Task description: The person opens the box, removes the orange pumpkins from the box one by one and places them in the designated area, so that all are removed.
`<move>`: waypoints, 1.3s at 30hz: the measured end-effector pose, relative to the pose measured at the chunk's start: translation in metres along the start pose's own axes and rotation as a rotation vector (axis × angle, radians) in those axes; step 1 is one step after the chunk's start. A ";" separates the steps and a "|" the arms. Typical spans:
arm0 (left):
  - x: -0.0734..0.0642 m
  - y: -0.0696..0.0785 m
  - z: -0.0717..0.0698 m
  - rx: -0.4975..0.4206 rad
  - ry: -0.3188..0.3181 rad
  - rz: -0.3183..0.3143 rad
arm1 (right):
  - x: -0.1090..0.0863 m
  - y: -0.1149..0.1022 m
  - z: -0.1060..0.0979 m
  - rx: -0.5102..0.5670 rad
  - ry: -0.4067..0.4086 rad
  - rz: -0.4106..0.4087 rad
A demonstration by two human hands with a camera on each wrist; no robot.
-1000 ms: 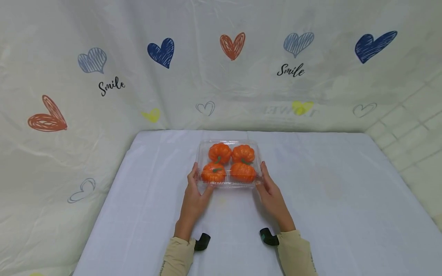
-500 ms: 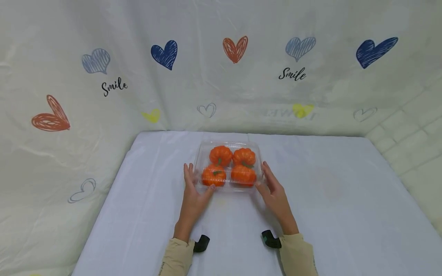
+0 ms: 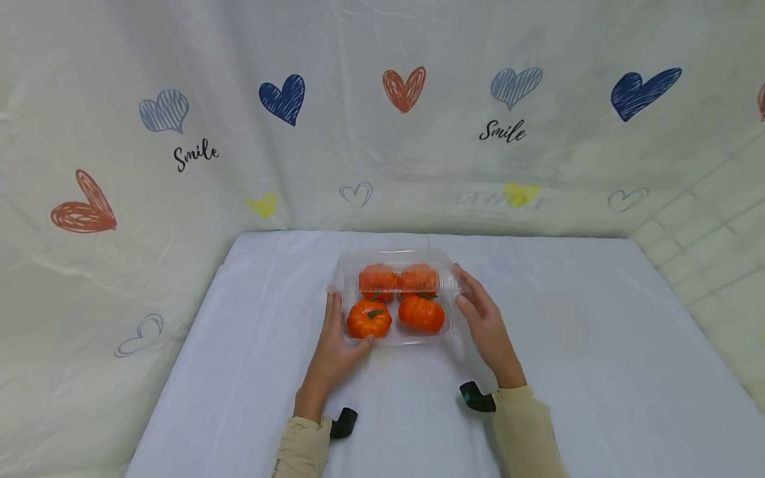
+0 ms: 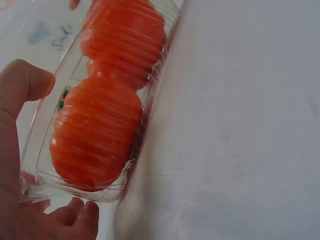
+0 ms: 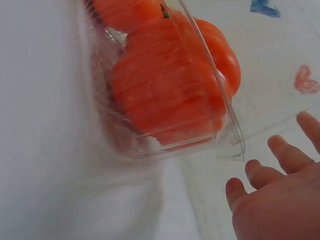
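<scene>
A clear plastic clamshell box (image 3: 395, 330) sits on the white-covered table, with several small orange pumpkins inside. Two front pumpkins, left (image 3: 369, 320) and right (image 3: 422, 314), lie uncovered; the back ones show through the raised clear lid (image 3: 449, 273). My left hand (image 3: 333, 355) grips the base's left front corner, thumb at the front edge and fingers along the side. In the left wrist view the thumb (image 4: 40, 84) lies at the box's rim. At the right side, my right hand (image 3: 490, 332) holds the lid's corner between thumb and forefinger; its other fingers are spread in the right wrist view.
White cloth (image 3: 574, 372) covers the table around the box. Behind it hangs a pale curtain (image 3: 448, 153) printed with hearts and "Smile". Dark wrist-camera mounts (image 3: 344, 423) stick out near both sleeves.
The lid's front edge has risen and swung back off the front pumpkins. My right hand has moved up and slightly right with it. The box sits slightly lower in the head view.
</scene>
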State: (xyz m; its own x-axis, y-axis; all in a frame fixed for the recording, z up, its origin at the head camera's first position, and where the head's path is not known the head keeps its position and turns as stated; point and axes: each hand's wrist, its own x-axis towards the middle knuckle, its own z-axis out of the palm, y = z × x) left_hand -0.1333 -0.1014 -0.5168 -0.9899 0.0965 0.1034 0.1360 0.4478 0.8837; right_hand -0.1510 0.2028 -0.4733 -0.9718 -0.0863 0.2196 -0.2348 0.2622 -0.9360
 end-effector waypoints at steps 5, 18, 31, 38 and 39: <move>0.000 -0.001 -0.004 0.032 -0.028 0.031 | 0.021 -0.011 -0.010 -0.011 -0.055 0.000; -0.002 -0.002 -0.009 0.044 -0.063 0.034 | 0.075 -0.008 -0.022 0.128 -0.204 0.039; -0.003 -0.002 -0.007 0.030 -0.051 0.020 | 0.079 0.015 -0.019 0.379 -0.326 0.263; -0.002 -0.001 -0.007 0.031 -0.061 0.009 | 0.072 0.027 -0.015 0.411 -0.339 0.322; -0.002 -0.001 -0.007 0.032 -0.062 0.008 | 0.070 0.028 -0.015 0.409 -0.335 0.322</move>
State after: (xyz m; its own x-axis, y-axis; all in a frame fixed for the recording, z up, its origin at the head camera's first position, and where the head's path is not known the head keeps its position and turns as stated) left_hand -0.1321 -0.1079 -0.5144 -0.9846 0.1546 0.0816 0.1464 0.4745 0.8680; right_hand -0.2259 0.2181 -0.4800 -0.9168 -0.3783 -0.1278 0.1616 -0.0588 -0.9851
